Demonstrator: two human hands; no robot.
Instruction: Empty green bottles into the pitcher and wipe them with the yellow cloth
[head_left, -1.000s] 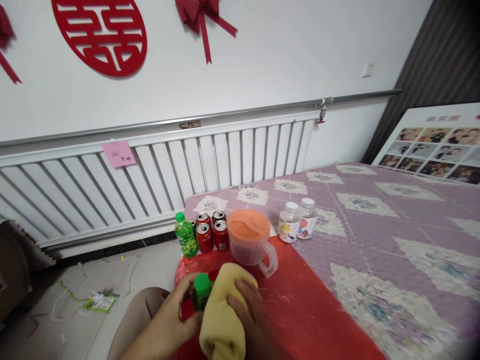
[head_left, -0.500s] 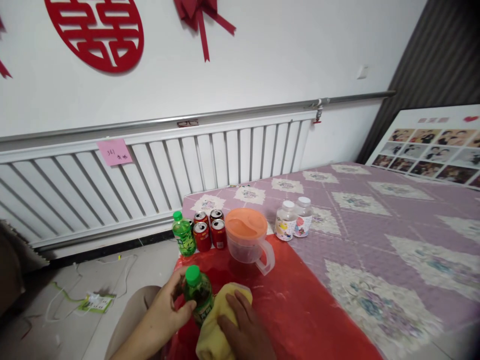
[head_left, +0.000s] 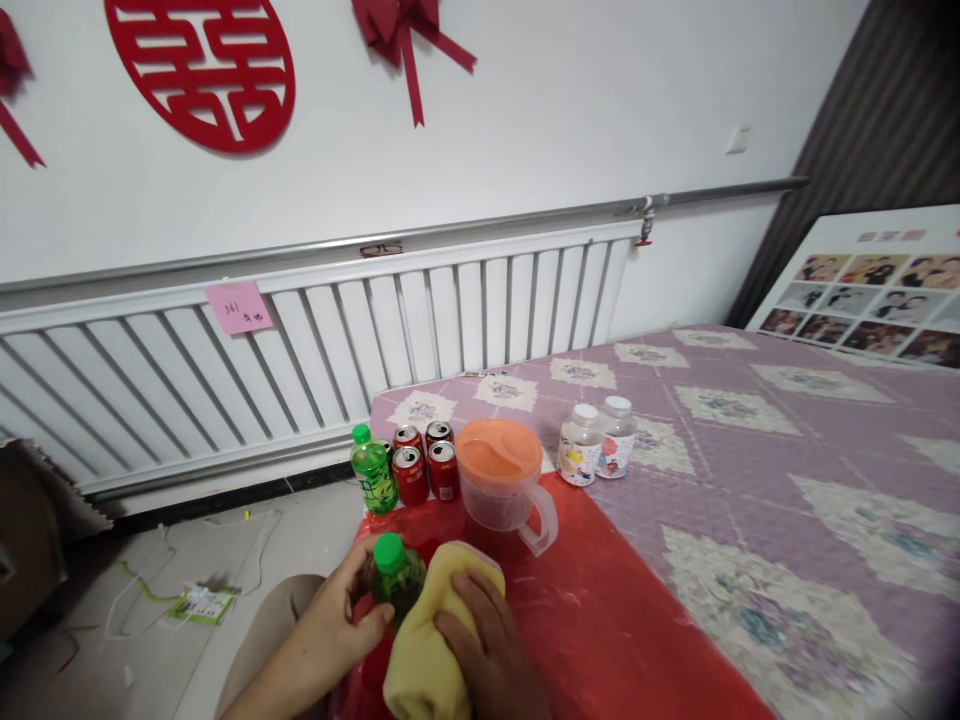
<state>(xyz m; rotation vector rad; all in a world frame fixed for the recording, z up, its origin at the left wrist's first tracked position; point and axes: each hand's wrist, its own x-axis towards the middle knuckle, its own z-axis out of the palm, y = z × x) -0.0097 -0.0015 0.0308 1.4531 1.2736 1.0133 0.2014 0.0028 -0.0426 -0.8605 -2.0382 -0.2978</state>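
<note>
My left hand is wrapped round a green-capped plastic drink bottle, which stands upright on the red tabletop covering. My right hand grips a folded yellow cloth, its fingers spread over the top. The cloth lies against the bottle's right side and hides its lower part. Beyond the hands stands a clear pitcher with an orange lid, its handle pointing right.
Left of the pitcher are several red cans and a second green bottle. Two white-capped jars stand to its right, beside a purple patterned bedspread. A white radiator runs along the wall; cords lie on the floor.
The yellow cloth has shifted slightly up along the bottle and now covers more of its label. My left hand still holds the bottle. The whole view has moved slightly.
</note>
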